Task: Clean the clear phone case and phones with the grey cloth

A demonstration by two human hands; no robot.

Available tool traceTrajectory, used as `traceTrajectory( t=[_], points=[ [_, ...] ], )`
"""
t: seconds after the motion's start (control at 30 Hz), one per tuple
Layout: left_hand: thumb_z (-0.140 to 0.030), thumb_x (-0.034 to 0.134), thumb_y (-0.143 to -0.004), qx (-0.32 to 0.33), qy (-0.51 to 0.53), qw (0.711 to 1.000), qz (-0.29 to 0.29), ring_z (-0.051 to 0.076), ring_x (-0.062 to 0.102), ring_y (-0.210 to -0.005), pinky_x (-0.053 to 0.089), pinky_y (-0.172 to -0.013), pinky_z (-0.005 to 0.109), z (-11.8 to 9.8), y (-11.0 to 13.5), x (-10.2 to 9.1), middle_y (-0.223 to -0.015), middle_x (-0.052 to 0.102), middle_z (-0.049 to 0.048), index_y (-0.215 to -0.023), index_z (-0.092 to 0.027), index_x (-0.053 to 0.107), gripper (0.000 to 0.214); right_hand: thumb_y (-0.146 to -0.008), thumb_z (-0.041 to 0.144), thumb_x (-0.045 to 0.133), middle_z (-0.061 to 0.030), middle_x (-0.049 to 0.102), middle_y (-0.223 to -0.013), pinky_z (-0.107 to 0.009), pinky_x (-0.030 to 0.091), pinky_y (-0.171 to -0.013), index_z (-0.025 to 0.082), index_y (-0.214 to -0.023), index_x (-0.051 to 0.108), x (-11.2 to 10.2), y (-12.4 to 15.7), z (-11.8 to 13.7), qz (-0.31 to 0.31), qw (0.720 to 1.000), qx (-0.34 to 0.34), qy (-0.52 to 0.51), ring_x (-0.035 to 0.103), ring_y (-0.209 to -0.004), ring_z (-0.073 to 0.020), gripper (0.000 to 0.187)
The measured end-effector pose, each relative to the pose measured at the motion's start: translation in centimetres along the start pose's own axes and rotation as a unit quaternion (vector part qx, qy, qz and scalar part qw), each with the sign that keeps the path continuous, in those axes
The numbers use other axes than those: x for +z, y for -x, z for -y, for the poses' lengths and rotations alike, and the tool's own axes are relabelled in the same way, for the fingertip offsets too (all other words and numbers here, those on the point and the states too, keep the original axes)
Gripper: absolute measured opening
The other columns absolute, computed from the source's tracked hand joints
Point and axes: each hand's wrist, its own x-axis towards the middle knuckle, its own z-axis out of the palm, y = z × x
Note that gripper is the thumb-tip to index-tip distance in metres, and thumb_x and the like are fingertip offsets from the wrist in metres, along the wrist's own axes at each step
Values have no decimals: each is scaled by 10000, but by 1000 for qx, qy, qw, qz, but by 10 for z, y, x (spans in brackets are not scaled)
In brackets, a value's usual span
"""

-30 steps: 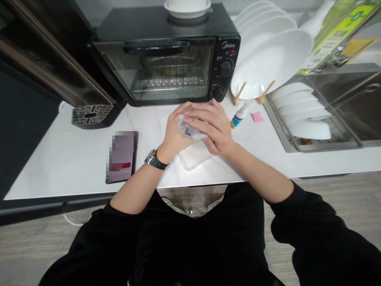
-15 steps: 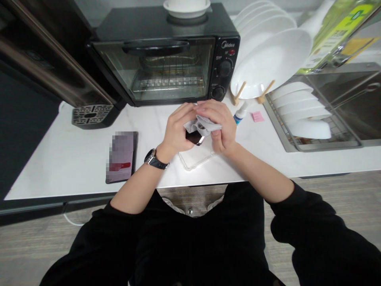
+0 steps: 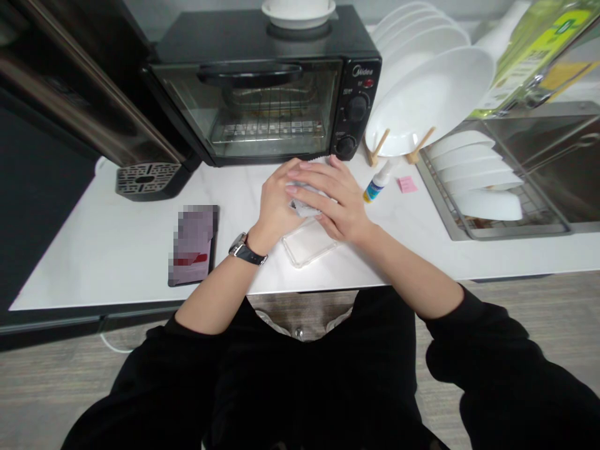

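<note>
My left hand (image 3: 277, 199) is closed around a phone, which is now hidden under a grey cleaning cloth (image 3: 307, 203) and my fingers. My right hand (image 3: 344, 200) lies over the top, its fingers pressing the cloth down on the phone. Under my hands, a clear phone case (image 3: 307, 245) rests on the white counter. Just right of my right hand stands a small spray bottle (image 3: 375, 185) with a white top and a blue and yellow label.
Behind my hands is a black toaster oven (image 3: 267, 112). A tablet-like device (image 3: 194, 244) lies on the left by a drip tray (image 3: 147, 178). To the right are a pink sticky note (image 3: 407, 184), plates (image 3: 431, 94) in a wooden rack and a sink basket (image 3: 515, 231).
My right hand has flattened over the cloth, fingers now stretched across it. The dark end of the phone, visible before, is covered. More of the clear case and spray bottle shows.
</note>
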Motion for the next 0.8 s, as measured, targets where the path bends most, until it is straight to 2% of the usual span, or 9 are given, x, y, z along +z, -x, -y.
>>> traceTrajectory(
  t=[0.07, 0.17, 0.37, 0.47, 0.57, 0.7, 0.8],
  points=[
    [-667, 733, -899, 1, 11, 1000, -1, 241, 726, -1002, 608, -881, 398, -1, 0, 0, -1068, 735, 51, -1103, -215, 662, 501, -1139, 443, 256, 5, 656, -1525, -517, 357, -1347, 368, -1641, 425, -1, 0, 1, -12, 1000, -4, 7, 578, -1498, -204, 535],
    [-582, 704, -935, 21, 20, 999, -25, 273, 746, -1084, 620, -928, 433, -3, -2, 3, -1126, 755, 82, -1101, -214, 673, 405, -1141, 442, 243, -25, 668, -1515, -494, 348, -1356, 322, -1638, 434, -4, -1, 3, -22, 999, 25, -7, 549, -1531, -217, 546],
    [-471, 636, -949, 130, 21, 989, -61, 285, 751, -1102, 618, -932, 462, 1, -2, 4, -1194, 758, 93, -1173, -262, 655, 307, -1132, 566, 136, -48, 646, -1516, -550, 433, -1284, 292, -1584, 524, -5, 2, 6, -34, 993, 110, -39, 598, -1489, -274, 656],
    [-475, 623, -950, 140, 6, 989, -56, 282, 749, -1079, 606, -928, 468, 0, -3, 1, -1199, 754, 90, -1160, -273, 663, 294, -1113, 601, 268, -73, 665, -1527, -501, 481, -1276, 283, -1563, 563, -5, 4, 9, -8, 982, 180, -59, 595, -1483, -284, 625],
    [-489, 621, -957, 109, 8, 993, -51, 285, 742, -1077, 595, -932, 481, -3, -3, 0, -1175, 755, 94, -1139, -273, 679, 288, -1102, 586, 322, -59, 672, -1524, -512, 502, -1270, 325, -1544, 592, -6, 4, 11, 3, 972, 228, -62, 582, -1495, -301, 580],
    [-498, 639, -951, 66, 14, 997, -42, 300, 722, -1120, 584, -960, 496, -1, -1, 3, -1182, 752, 92, -1153, -260, 685, 315, -1108, 600, 189, -43, 642, -1547, -563, 467, -1279, 340, -1521, 607, -6, 1, 11, -11, 981, 183, -65, 574, -1505, -304, 642],
    [-574, 655, -946, 66, 10, 997, -36, 300, 703, -1141, 587, -962, 489, 4, -1, 3, -1208, 748, 85, -1201, -257, 679, 407, -1109, 574, 234, -10, 665, -1500, -631, 372, -1319, 377, -1501, 614, -6, -1, 9, -13, 993, 111, -46, 566, -1510, -308, 581]
  ],
)
